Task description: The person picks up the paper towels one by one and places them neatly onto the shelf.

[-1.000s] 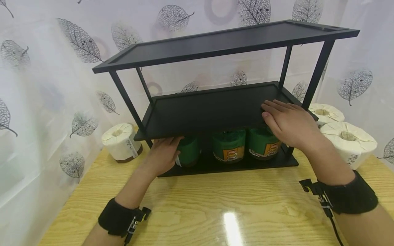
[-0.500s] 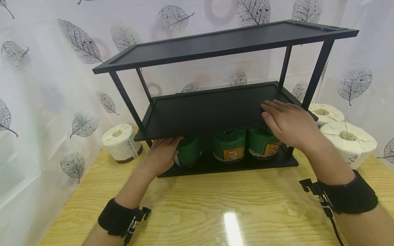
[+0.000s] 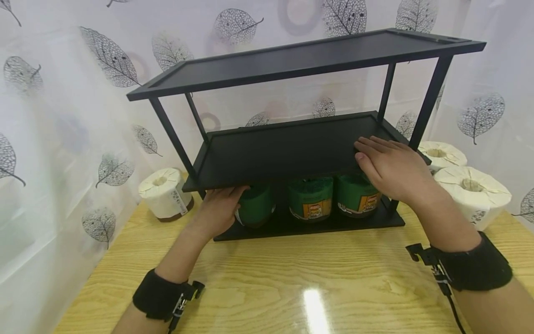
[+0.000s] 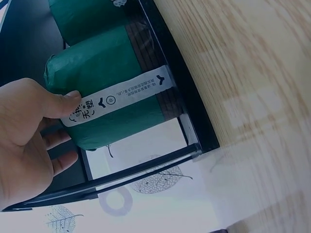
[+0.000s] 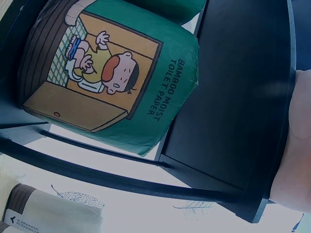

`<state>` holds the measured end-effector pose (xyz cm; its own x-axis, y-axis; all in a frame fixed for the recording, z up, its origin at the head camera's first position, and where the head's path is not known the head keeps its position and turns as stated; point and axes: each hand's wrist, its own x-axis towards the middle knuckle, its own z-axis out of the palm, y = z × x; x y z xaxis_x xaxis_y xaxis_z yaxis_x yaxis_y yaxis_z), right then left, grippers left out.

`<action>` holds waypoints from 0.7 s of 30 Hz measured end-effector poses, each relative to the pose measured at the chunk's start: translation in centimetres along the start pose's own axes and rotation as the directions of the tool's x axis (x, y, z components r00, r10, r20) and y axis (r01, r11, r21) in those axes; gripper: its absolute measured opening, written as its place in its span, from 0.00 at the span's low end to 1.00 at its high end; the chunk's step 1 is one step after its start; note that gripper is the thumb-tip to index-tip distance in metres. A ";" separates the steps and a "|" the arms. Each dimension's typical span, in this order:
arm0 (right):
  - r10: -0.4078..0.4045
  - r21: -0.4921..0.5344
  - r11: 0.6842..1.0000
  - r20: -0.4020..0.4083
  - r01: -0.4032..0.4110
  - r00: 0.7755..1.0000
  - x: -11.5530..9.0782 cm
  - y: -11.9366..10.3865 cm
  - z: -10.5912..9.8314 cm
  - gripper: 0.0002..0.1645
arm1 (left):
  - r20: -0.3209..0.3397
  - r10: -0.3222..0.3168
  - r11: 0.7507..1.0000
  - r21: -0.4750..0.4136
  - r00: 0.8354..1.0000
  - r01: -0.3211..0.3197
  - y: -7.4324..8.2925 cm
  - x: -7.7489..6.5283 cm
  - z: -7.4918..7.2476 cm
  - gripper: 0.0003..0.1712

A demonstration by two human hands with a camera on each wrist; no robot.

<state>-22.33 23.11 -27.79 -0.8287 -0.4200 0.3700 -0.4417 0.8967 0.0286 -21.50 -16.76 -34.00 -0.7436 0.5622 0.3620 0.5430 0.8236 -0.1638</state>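
My left hand (image 3: 217,211) reaches under the middle shelf and grips a green-wrapped toilet paper roll (image 4: 116,87) at the left end of the bottom shelf. In the left wrist view its thumb lies on the roll's white label strip, with the other fingers at the roll's upper end, partly hidden. My right hand (image 3: 392,169) rests on the front right of the black middle shelf (image 3: 288,146), fingers extended. Below it stand another green toilet paper roll (image 3: 358,197), cartoon-printed in the right wrist view, and a middle green roll (image 3: 310,202).
The black rack's top shelf (image 3: 313,55) spans above both hands, on slim posts. A white-wrapped roll (image 3: 165,194) stands left of the rack; two more, including a front white roll (image 3: 471,195), stand right. The wooden table (image 3: 271,278) extends in front; a leaf-print curtain (image 3: 71,116) hangs behind.
The left green roll has turned slightly in my left hand, its label strip slipping further toward the left side. My right hand stays where it was on the middle shelf.
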 end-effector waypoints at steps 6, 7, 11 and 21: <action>-0.001 0.000 1.000 0.000 0.001 1.000 -0.1 0.1 0.1 0.31 | 0.072 -0.021 0.999 -0.029 0.997 0.023 0.3 0.1 -0.4 0.27; -0.003 -0.001 1.000 -0.002 0.003 1.000 -0.1 0.1 0.1 0.31 | 0.078 -0.025 0.999 -0.041 0.997 0.029 0.4 0.1 -0.5 0.27; -0.010 -0.008 1.000 -0.018 0.010 1.000 0.0 0.1 0.1 0.30 | 0.066 -0.040 0.996 -0.075 0.997 0.045 0.6 0.3 -0.4 0.30; -0.008 -0.010 1.000 -0.016 0.008 1.000 0.1 -0.1 0.0 0.30 | -0.105 0.065 0.997 -0.033 0.992 -0.069 0.9 0.5 0.1 0.30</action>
<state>-22.33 22.99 -27.74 -0.8196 -0.4245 0.3848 -0.4444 0.8949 0.0407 -21.38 -15.70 -34.04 -0.6616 0.6033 0.4453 0.6052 0.7803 -0.1579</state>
